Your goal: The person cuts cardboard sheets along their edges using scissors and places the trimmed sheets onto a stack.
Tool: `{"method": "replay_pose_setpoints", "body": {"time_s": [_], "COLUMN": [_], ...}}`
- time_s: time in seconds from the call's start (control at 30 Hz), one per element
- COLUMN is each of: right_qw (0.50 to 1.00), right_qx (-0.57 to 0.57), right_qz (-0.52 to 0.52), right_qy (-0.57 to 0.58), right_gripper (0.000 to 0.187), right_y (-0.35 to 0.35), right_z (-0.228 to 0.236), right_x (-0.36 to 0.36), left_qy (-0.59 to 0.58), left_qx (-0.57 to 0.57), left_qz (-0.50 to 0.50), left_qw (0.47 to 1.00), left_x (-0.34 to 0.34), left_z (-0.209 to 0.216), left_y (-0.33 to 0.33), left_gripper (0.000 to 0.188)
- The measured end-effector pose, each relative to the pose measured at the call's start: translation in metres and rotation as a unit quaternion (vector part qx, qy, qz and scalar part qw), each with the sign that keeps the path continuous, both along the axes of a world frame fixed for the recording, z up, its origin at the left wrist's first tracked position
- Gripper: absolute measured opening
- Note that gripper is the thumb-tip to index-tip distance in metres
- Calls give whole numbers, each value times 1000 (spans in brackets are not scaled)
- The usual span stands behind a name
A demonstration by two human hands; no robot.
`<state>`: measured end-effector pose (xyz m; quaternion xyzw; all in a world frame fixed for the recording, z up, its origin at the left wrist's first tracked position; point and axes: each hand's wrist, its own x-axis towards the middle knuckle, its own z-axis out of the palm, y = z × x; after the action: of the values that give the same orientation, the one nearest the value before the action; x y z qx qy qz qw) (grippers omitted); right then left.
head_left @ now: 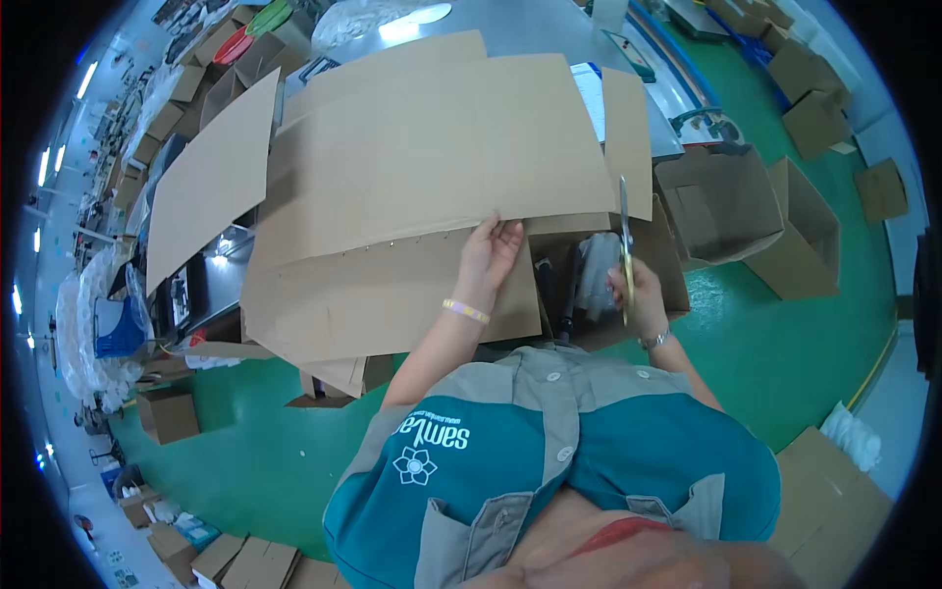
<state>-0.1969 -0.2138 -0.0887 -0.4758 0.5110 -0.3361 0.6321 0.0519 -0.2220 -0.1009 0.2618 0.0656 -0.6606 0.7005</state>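
Note:
A large brown cardboard sheet (432, 147), an opened-out carton with flaps, lies across the work table. Along its near edge my left hand (497, 245) pinches the cardboard with curled fingers, a yellowish band on the wrist. Below that edge hangs another cardboard panel (392, 299). A pair of scissors (626, 245) with gold-coloured handles is held in my right hand (643, 296), blades pointing away from me, near the sheet's right flap (628, 142). Just beyond the scissors an open carton (667, 260) holds clear plastic-wrapped items (597, 275).
The metal table (520, 20) carries a paper sheet (591, 98) at its right. Open cartons (721, 201) stand on the green floor at the right. To the left are a separate cardboard panel (216, 182) and a blue bin (120, 329) among plastic bags. A small box (167, 414) sits on the floor.

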Motion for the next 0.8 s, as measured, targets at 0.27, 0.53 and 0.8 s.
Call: {"method": "replay_pose_setpoints", "body": {"time_s": [0.27, 0.53, 0.8], "right_qw": [964, 978, 985], "right_qx": [224, 201, 163], "right_qz": [131, 55, 23], "right_qy": [-63, -16, 60], "right_gripper": [40, 47, 51], "right_y": [25, 1, 6], "right_z": [-19, -6, -8], "right_x": [20, 47, 59], "left_qy": [-13, -11, -35], "left_qx": [-2, -3, -4], "left_qz": [-27, -31, -36], "left_qw": [1000, 999, 999], "left_x": [-24, -35, -30], "left_z": [-11, -12, -18], "left_y": [-11, -5, -4], "left_gripper": [6, 5, 6]}}
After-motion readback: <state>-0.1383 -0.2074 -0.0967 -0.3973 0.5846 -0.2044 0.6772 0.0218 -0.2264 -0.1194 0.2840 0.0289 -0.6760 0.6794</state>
